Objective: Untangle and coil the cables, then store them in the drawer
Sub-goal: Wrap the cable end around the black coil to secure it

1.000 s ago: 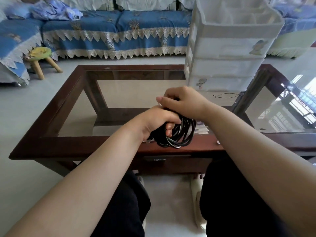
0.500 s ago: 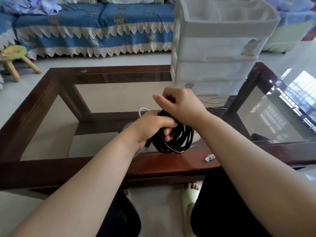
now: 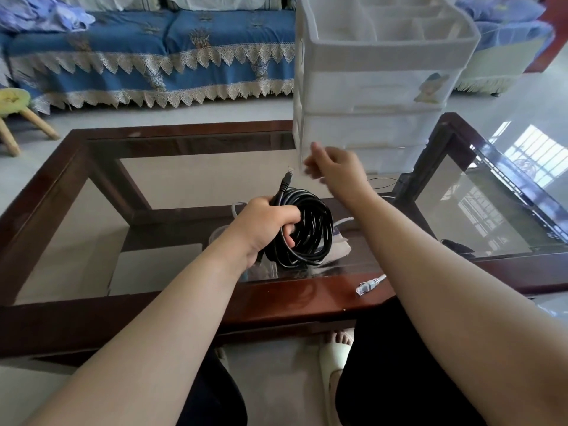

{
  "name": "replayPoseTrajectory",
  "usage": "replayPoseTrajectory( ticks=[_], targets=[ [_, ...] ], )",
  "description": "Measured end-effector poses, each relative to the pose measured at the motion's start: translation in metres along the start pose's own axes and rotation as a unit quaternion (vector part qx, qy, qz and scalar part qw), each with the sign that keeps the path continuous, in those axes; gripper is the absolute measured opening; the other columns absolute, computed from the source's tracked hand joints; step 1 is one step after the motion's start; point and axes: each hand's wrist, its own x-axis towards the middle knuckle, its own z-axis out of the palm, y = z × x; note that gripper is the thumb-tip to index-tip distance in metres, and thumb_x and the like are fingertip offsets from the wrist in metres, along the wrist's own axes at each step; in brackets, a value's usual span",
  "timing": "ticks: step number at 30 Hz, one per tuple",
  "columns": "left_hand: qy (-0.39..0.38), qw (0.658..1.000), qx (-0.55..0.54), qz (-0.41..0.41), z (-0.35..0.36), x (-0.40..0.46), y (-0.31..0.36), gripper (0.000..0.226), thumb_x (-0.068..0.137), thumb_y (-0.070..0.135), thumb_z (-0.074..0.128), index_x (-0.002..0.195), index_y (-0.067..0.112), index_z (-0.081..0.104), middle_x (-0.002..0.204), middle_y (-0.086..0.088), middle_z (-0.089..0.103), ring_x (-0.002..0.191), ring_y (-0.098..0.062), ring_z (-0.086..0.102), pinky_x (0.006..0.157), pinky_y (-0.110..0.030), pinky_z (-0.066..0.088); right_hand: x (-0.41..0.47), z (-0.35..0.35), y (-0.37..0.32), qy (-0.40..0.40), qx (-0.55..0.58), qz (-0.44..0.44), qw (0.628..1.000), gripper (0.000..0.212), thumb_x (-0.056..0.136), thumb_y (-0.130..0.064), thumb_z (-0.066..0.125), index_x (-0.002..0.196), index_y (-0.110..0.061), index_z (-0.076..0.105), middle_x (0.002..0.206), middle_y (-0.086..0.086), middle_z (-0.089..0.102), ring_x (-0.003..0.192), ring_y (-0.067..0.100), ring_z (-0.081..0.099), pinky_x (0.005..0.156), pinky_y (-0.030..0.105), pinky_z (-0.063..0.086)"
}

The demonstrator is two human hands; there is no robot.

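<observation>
My left hand (image 3: 266, 223) grips a coiled black cable (image 3: 310, 229) above the near part of the glass table; the cable's plug end (image 3: 287, 179) sticks up past my fist. My right hand (image 3: 333, 164) is raised and blurred just in front of the lowest drawer of the white plastic drawer unit (image 3: 368, 87), holding nothing I can see; its fingers look loosely bent. A grey-white network cable (image 3: 367, 284) lies on the table's wooden front edge, its clear plug showing. More white cable (image 3: 341, 222) lies under the glass behind the coil.
The drawer unit stands on the glass coffee table (image 3: 153, 142) at the far right, all drawers closed. A blue sofa (image 3: 153, 56) and a small stool (image 3: 15, 106) stand beyond. Thin black wire (image 3: 381, 181) lies near the unit's base.
My right hand has let go of the black coil and moved up toward the drawer unit. My left hand still holds the coil, whose plug end now stands free.
</observation>
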Motion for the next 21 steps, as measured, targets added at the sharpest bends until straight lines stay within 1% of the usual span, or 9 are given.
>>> replayPoseTrajectory(
  ticks=[2,4,6,8,10,13,15,18,21],
  targets=[
    [0.003,1.000,-0.021,-0.011,0.000,0.001,-0.001,0.024,0.086,0.002,0.054,0.064,0.012,0.049,0.043,0.002,0.046,0.039,-0.015,0.048,0.072,-0.037,0.048,0.018,-0.024,0.033,0.083,-0.171,0.061,0.980,0.027,0.095,-0.036,0.047,0.093,-0.018,0.067,0.094,0.006,0.069,0.091,0.027,0.063,0.074,0.030,0.045],
    [0.001,0.999,-0.036,-0.014,0.000,0.002,-0.002,0.026,0.086,0.003,0.054,0.062,0.012,0.049,0.044,0.002,0.046,0.039,-0.015,0.049,0.074,-0.038,0.047,0.024,-0.046,0.063,0.120,-0.302,0.145,0.935,0.029,0.093,-0.027,0.044,0.111,-0.016,0.064,0.115,0.012,0.062,0.108,0.035,0.054,0.081,0.035,0.042],
    [-0.002,0.999,-0.043,-0.016,0.000,0.002,-0.001,0.028,0.086,0.003,0.054,0.060,0.012,0.049,0.044,0.002,0.046,0.039,-0.015,0.050,0.077,-0.039,0.048,0.022,-0.059,0.082,0.126,-0.347,0.193,0.909,0.034,0.092,-0.018,0.043,0.121,-0.015,0.059,0.127,0.014,0.051,0.117,0.037,0.046,0.093,0.042,0.040],
    [-0.007,0.999,-0.042,-0.016,0.000,0.003,-0.001,0.030,0.086,0.004,0.054,0.058,0.012,0.048,0.044,0.002,0.047,0.039,-0.014,0.051,0.079,-0.040,0.049,0.021,-0.060,0.095,0.103,-0.360,0.207,0.904,0.038,0.090,-0.010,0.044,0.126,-0.014,0.055,0.131,0.014,0.044,0.120,0.036,0.043,0.096,0.045,0.040],
    [-0.014,0.999,-0.044,-0.019,0.000,0.004,-0.001,0.031,0.087,0.004,0.054,0.058,0.012,0.048,0.045,0.001,0.047,0.040,-0.014,0.051,0.080,-0.041,0.049,0.019,-0.059,0.102,0.079,-0.377,0.210,0.899,0.039,0.090,-0.007,0.045,0.128,-0.014,0.053,0.131,0.014,0.042,0.119,0.035,0.044,0.095,0.045,0.042],
    [-0.027,0.998,-0.045,-0.023,0.000,0.004,-0.002,0.030,0.087,0.005,0.055,0.059,0.012,0.049,0.046,0.001,0.046,0.040,-0.014,0.051,0.080,-0.041,0.049,0.021,-0.061,0.102,0.078,-0.391,0.201,0.895,0.038,0.090,-0.006,0.045,0.126,-0.012,0.053,0.130,0.015,0.045,0.117,0.036,0.048,0.091,0.043,0.044],
    [-0.035,0.998,-0.048,-0.023,0.001,0.003,-0.001,0.027,0.087,0.005,0.055,0.062,0.012,0.049,0.046,0.001,0.046,0.040,-0.014,0.050,0.080,-0.040,0.049,0.026,-0.063,0.102,0.074,-0.383,0.211,0.896,0.032,0.089,-0.008,0.047,0.119,-0.011,0.057,0.125,0.015,0.051,0.109,0.036,0.053,0.082,0.039,0.045],
    [-0.041,0.998,-0.047,-0.023,0.001,0.003,-0.003,0.025,0.087,0.006,0.056,0.063,0.011,0.050,0.047,0.001,0.046,0.041,-0.014,0.051,0.083,-0.044,0.050,0.029,-0.066,0.097,0.043,-0.371,0.232,0.898,0.016,0.085,-0.012,0.053,0.097,-0.007,0.064,0.102,0.014,0.063,0.083,0.032,0.057,0.067,0.032,0.041],
    [-0.041,0.998,-0.046,-0.022,0.001,0.004,-0.003,0.024,0.087,0.007,0.056,0.064,0.011,0.050,0.047,0.001,0.046,0.041,-0.015,0.051,0.086,-0.046,0.050,0.031,-0.067,0.094,0.008,-0.381,0.236,0.894,0.016,0.086,-0.020,0.061,0.089,-0.004,0.060,0.084,0.011,0.058,0.079,0.031,0.053,0.068,0.032,0.042]
  ],
)
